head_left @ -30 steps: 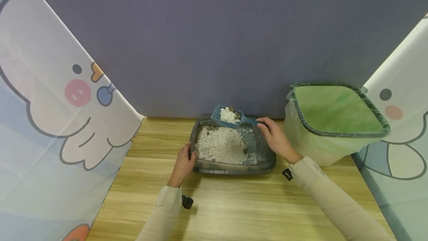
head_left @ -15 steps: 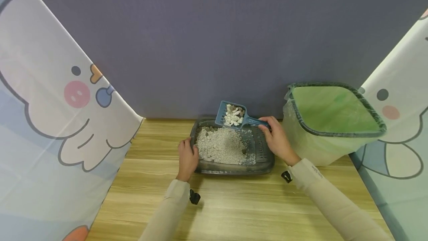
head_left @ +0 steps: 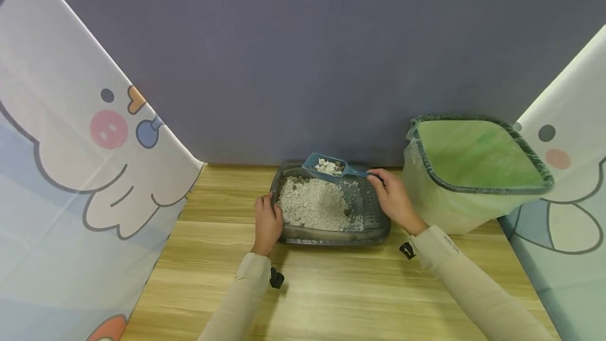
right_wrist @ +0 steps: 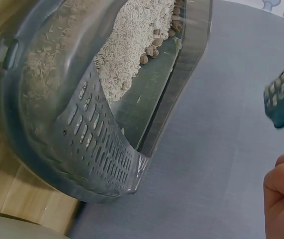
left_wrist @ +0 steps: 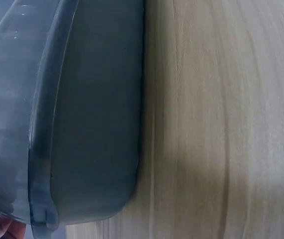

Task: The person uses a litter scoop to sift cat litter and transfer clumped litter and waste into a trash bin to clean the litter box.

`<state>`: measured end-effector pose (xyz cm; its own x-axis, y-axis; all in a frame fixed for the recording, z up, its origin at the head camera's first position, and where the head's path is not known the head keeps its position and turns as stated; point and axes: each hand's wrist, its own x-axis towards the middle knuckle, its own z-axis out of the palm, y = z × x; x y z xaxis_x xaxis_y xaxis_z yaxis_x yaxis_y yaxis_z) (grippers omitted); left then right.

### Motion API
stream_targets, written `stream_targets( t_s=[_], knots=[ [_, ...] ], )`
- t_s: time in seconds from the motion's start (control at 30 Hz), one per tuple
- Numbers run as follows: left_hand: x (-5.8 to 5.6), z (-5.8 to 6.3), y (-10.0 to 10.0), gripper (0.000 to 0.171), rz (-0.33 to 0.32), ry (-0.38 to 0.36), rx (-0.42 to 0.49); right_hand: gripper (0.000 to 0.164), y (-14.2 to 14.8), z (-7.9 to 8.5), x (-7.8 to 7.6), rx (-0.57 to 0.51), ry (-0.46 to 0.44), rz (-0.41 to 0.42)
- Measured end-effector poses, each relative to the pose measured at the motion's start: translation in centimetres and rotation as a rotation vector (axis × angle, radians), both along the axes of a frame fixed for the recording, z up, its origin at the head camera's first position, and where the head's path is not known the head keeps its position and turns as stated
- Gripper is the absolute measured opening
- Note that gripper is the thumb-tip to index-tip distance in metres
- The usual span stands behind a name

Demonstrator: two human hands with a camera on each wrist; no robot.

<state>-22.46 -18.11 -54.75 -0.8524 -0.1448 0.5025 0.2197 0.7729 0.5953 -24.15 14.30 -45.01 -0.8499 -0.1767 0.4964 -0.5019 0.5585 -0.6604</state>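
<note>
My right hand [head_left: 396, 200] grips the handle of a blue litter scoop [head_left: 326, 174]. The scoop is held over the back edge of a dark grey litter box [head_left: 331, 237], carrying white litter and some brown lumps. In the right wrist view, curled fingers [right_wrist: 283, 181] show below the slotted scoop [right_wrist: 283, 94]. My left hand [head_left: 268, 225] holds the box's left rim, thumb toward the inside. Only some fingertips [left_wrist: 13, 230] appear at the box wall [left_wrist: 92, 124] in the left wrist view. Pale litter pellets [head_left: 312, 207] cover much of the box floor, with brown lumps [right_wrist: 151, 50] along the back.
To the right of the box stands a bin [head_left: 478, 188] lined with a pale green bag. A grey backdrop [head_left: 303, 67] rises right behind the box. Printed cloth panels [head_left: 109, 183] flank the wooden table [head_left: 341, 288].
The scoop tipped up toward the head camera, shifting slightly right, then tilted back flatter, its contents jostled. My left hand turned and slid a little right along the box's left rim.
</note>
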Motion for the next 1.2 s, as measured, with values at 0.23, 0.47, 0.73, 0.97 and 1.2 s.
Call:
stream_targets(
  t_s=[0.23,0.47,0.73,0.97,1.2],
  knots=[
    [0.0,0.1,0.0,0.037,-0.003,-0.01,0.008,0.026,-0.1,0.1,0.2,0.022,-0.02,0.017],
    [0.1,0.1,0.0,0.037,0.008,-0.02,0.007,0.021,-0.2,-0.1,0.1,-0.015,0.018,0.024],
    [0.1,0.4,0.1,0.039,0.014,-0.034,-0.006,0.02,0.2,-1.0,-0.4,-0.07,0.104,-0.08],
    [0.1,0.4,0.1,0.039,0.017,-0.036,-0.011,0.021,0.3,-1.2,-0.4,-0.017,0.114,-0.15],
    [0.1,0.3,0.1,0.039,0.023,0.018,-0.017,0.022,0.0,-0.7,0.1,-0.022,0.11,-0.158]
  ],
)
